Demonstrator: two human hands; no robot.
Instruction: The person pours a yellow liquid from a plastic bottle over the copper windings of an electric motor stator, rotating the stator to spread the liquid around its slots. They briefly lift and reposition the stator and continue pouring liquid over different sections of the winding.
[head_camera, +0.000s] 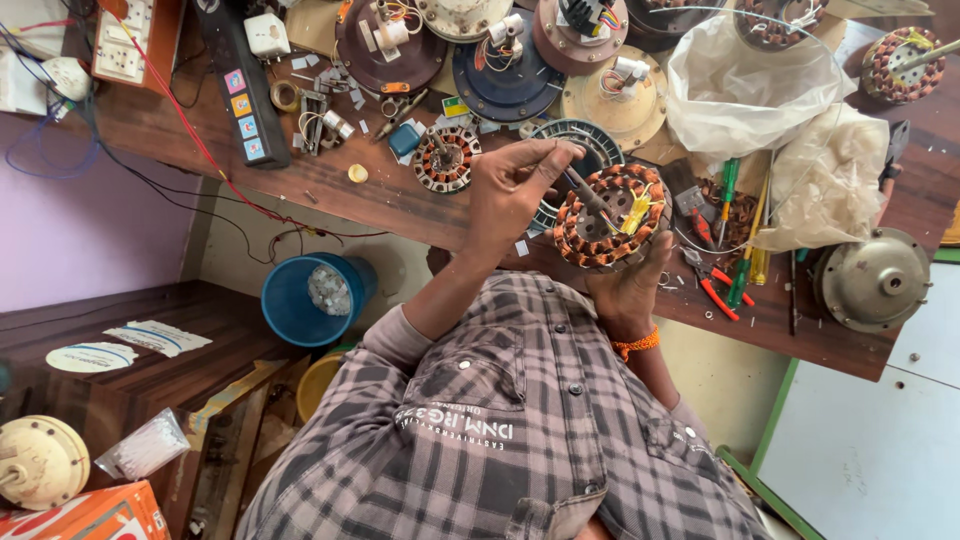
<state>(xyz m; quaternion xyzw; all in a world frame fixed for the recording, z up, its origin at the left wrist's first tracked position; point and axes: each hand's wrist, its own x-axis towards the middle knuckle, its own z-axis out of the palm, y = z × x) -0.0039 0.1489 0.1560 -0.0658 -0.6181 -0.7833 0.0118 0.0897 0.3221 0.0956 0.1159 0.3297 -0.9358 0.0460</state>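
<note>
Left hand (510, 190) gripping thin tool (585, 190), right hand (625, 290) cradling copper-wound stator (610, 215); best steadied, worked gently between windings.

head cam | looks steeply down (image inverted) | close over workbench (400, 200)

Your wooden bench (400, 200) carries a small wound stator (446, 158), round motor covers (505, 75), a clear plastic bag (740, 85), red-handled pliers (722, 296) and green screwdrivers (728, 195).
</note>
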